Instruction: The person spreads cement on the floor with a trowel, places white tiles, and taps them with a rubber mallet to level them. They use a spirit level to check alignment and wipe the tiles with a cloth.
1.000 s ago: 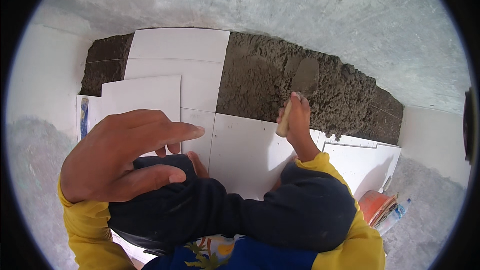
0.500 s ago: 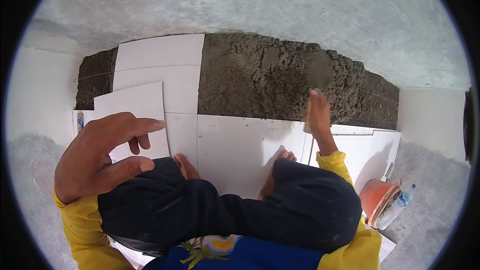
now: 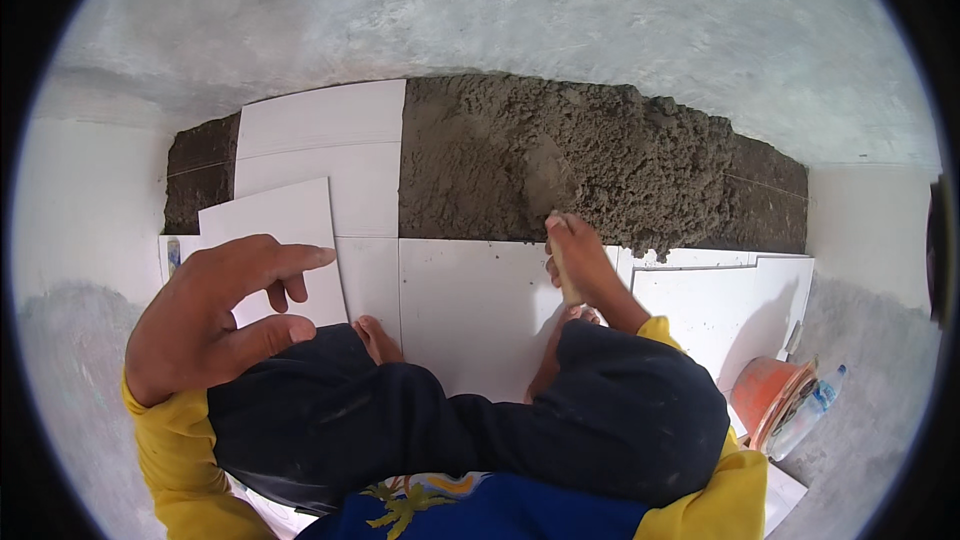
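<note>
Wet grey mortar [image 3: 470,160] lies in a rough bed between the wall and the laid white tiles. My right hand [image 3: 582,258] is closed around the pale handle of a trowel [image 3: 546,172], whose mortar-coated blade rests on the bed. The mortar is smoother to the left of the blade and lumpy to its right. My left hand [image 3: 225,310] hovers above my left knee, empty, with thumb and fingers apart. Beneath and beyond it, a loose white tile [image 3: 285,225] overlaps the laid tiles [image 3: 350,165].
An orange bucket [image 3: 765,395] stands at the right, with a clear plastic bottle [image 3: 808,415] beside it. More white tiles [image 3: 700,310] lie right of my foot. A string line [image 3: 765,185] crosses the darker ground at the right. The grey wall [image 3: 480,10] borders the far side.
My right hand has brought the trowel leftward and slightly nearer across the mortar. My left hand keeps its open pose. The whole view has shifted slightly.
</note>
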Tool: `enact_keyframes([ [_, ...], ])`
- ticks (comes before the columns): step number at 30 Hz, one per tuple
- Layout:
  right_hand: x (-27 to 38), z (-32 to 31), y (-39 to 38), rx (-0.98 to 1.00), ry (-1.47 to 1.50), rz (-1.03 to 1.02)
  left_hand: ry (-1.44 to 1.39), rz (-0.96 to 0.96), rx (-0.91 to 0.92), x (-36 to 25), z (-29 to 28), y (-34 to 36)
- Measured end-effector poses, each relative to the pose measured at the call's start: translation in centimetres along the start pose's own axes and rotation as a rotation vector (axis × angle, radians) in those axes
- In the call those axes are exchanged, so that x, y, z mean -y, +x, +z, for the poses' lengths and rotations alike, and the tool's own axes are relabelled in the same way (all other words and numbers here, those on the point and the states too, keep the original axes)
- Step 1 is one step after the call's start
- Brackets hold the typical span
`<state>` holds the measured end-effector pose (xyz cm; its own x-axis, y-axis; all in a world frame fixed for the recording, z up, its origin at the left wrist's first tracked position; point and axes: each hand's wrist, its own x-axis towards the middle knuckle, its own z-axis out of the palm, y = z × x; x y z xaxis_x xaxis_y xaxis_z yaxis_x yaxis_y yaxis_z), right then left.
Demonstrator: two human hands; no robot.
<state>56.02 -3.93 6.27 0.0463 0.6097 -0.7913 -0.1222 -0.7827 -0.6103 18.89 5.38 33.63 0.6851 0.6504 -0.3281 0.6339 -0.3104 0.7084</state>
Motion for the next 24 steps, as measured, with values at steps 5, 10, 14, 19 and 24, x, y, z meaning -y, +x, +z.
enact_keyframes([
  [5, -0.5, 0.3, 0.9, -0.118, -0.289, -0.367, 0.013, 0.042, 0.037, 0.0, 0.0, 1.3],
  [10, 3.4, 0.4, 3.0, -0.178, -0.224, -0.325, 0.04, 0.055, 0.061, -0.4, 0.2, 2.2],
  [14, 4.6, -0.1, 3.4, 0.084, 0.402, -0.175, 0.028, 0.051, 0.059, -0.3, 0.3, 2.3],
  [19, 4.8, -2.1, 5.7, 0.14, 0.576, -0.094, 0.012, 0.048, 0.071, -0.3, 0.4, 3.1],
  [24, 4.5, -1.9, 6.6, 0.031, 0.545, -0.124, 0.036, 0.018, 0.087, -0.6, 0.1, 3.2],
])
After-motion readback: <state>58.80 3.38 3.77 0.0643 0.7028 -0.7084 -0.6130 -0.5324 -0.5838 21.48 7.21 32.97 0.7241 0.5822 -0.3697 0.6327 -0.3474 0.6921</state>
